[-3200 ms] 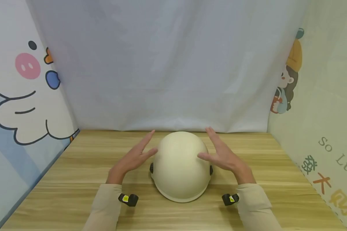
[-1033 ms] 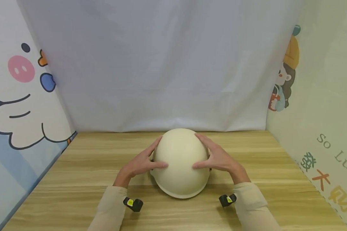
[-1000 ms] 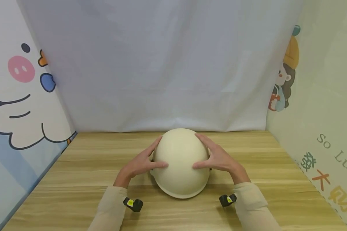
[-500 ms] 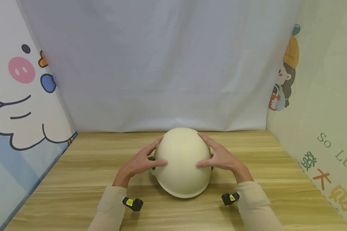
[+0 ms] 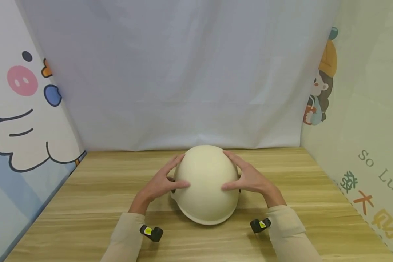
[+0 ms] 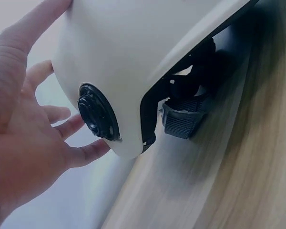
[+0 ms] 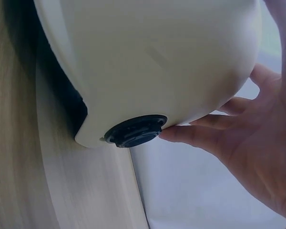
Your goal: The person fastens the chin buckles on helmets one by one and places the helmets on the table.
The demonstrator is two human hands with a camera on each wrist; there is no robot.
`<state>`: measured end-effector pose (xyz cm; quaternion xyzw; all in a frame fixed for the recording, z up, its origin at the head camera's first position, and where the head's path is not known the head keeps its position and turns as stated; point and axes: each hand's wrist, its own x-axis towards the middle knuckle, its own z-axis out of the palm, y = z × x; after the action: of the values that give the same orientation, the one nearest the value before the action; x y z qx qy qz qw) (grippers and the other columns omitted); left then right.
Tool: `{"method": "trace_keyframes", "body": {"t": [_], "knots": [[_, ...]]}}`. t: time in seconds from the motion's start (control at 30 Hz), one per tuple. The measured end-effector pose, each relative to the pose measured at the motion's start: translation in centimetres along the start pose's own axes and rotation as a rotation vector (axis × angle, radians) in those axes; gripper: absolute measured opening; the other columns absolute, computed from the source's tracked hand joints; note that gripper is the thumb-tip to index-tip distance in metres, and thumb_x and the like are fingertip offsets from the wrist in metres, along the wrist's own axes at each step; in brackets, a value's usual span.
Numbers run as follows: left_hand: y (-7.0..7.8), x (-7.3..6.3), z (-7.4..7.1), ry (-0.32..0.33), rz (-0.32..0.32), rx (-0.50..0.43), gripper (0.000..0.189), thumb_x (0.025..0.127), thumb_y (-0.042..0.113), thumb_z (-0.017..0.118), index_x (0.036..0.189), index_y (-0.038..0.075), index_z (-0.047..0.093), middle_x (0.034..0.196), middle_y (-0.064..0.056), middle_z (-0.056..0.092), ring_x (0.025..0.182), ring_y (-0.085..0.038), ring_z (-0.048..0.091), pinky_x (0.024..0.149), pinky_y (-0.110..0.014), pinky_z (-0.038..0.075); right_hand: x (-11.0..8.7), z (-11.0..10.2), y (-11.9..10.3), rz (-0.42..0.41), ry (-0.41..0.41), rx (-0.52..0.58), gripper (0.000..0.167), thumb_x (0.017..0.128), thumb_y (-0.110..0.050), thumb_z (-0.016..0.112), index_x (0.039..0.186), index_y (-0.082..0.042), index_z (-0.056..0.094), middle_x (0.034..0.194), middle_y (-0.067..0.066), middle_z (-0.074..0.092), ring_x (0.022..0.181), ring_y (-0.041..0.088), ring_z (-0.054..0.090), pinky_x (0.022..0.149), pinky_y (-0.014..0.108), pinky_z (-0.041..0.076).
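A cream helmet [image 5: 207, 189] stands dome up in the middle of the table in the head view. My left hand [image 5: 160, 183] holds its left side, thumb on the near face and fingers reaching round the far side. Likewise my right hand [image 5: 250, 178] grips the right side. In the left wrist view a round black knob [image 6: 97, 112] sits on the shell near the left fingers, and a black strap [image 6: 183, 117] shows under the rim. A matching black knob [image 7: 136, 130] appears in the right wrist view, touched by a finger. Most of the helmet's inside is hidden.
The wood-grain table [image 5: 95, 203] reaches back to a pale grey curtain [image 5: 190, 72]. Printed cloths hang along both sides, with a cartoon pig-nosed figure [image 5: 23, 80] on the left and a small girl figure [image 5: 321, 87] on the right. Black wrist cameras [image 5: 151, 233] sit by both sleeves.
About three seconds ago both hands hovered apart beside the helmet; now they hold it. Over the last second the helmet has shifted very slightly to the right with the hands.
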<state>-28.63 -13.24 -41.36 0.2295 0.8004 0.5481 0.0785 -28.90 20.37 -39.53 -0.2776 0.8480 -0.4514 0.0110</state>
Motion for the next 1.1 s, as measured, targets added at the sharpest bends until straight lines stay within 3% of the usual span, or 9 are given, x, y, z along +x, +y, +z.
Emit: {"method": "trace_keyframes", "body": {"t": [0.1, 0.3, 0.43, 0.57, 0.67, 0.93, 1.1], "knots": [[0.0, 0.0, 0.0, 0.015, 0.021, 0.005, 0.092, 0.084, 0.035, 0.083, 0.157, 0.042, 0.028, 0.167, -0.002, 0.004, 0.104, -0.038, 0.062, 0.077, -0.042, 0.056, 0.0, 0.1, 0.0, 0.003, 0.004, 0.009, 0.110, 0.071, -0.035, 0.092, 0.159, -0.033, 0.027, 0.162, 0.005, 0.025, 0.141, 0.039, 0.033, 0.093, 0.059, 0.048], [0.7, 0.0, 0.0, 0.068, 0.034, -0.036, 0.088, 0.082, 0.033, 0.084, 0.155, 0.039, 0.035, 0.163, 0.000, 0.023, 0.104, -0.038, 0.062, 0.073, -0.042, 0.057, 0.1, 0.1, 0.0, 0.010, 0.002, 0.017, 0.109, 0.073, -0.036, 0.090, 0.160, -0.032, 0.024, 0.163, 0.005, 0.023, 0.140, 0.041, 0.034, 0.091, 0.059, 0.049], [1.1, 0.0, 0.0, 0.095, 0.042, -0.061, 0.083, 0.082, 0.032, 0.084, 0.152, 0.039, 0.039, 0.160, -0.005, 0.026, 0.107, -0.041, 0.061, 0.075, -0.044, 0.057, 0.2, 0.1, -0.2, 0.017, 0.009, 0.003, 0.110, 0.074, -0.038, 0.089, 0.161, -0.028, 0.021, 0.166, 0.006, 0.014, 0.145, 0.039, 0.025, 0.098, 0.060, 0.044], [1.2, -0.1, 0.0, 0.103, 0.042, -0.060, 0.081, 0.083, 0.031, 0.083, 0.152, 0.037, 0.040, 0.161, -0.007, 0.026, 0.110, -0.044, 0.059, 0.074, -0.045, 0.057, 0.2, 0.1, -0.9, 0.004, 0.017, -0.069, 0.113, 0.074, -0.041, 0.088, 0.161, -0.019, 0.021, 0.167, 0.009, 0.006, 0.150, 0.035, 0.011, 0.108, 0.063, 0.031], [1.1, -0.2, 0.0, 0.101, 0.041, -0.056, 0.081, 0.083, 0.029, 0.083, 0.152, 0.036, 0.040, 0.161, -0.008, 0.025, 0.111, -0.046, 0.058, 0.073, -0.045, 0.057, 0.1, 0.3, -1.7, -0.005, 0.016, -0.139, 0.113, 0.074, -0.046, 0.087, 0.161, -0.016, 0.022, 0.167, 0.009, 0.003, 0.151, 0.035, 0.007, 0.110, 0.065, 0.024], [1.6, -0.2, 0.0, 0.112, 0.076, -0.034, 0.080, 0.082, 0.031, 0.083, 0.151, 0.033, 0.043, 0.159, -0.006, 0.029, 0.110, -0.047, 0.058, 0.072, -0.045, 0.058, 0.4, 1.2, -3.9, -0.095, 0.052, -0.239, 0.110, 0.074, -0.052, 0.085, 0.160, -0.022, 0.025, 0.167, 0.010, 0.002, 0.149, 0.040, 0.012, 0.109, 0.065, 0.027], [2.1, -0.2, 0.0, 0.130, 0.137, 0.010, 0.078, 0.082, 0.032, 0.083, 0.150, 0.028, 0.046, 0.160, -0.001, 0.032, 0.130, -0.037, 0.045, 0.089, -0.053, 0.050, 0.4, 1.5, -4.2, -0.116, 0.069, -0.279, 0.110, 0.073, -0.052, 0.086, 0.160, -0.021, 0.026, 0.166, 0.014, 0.002, 0.148, 0.042, 0.013, 0.108, 0.064, 0.028]]}}
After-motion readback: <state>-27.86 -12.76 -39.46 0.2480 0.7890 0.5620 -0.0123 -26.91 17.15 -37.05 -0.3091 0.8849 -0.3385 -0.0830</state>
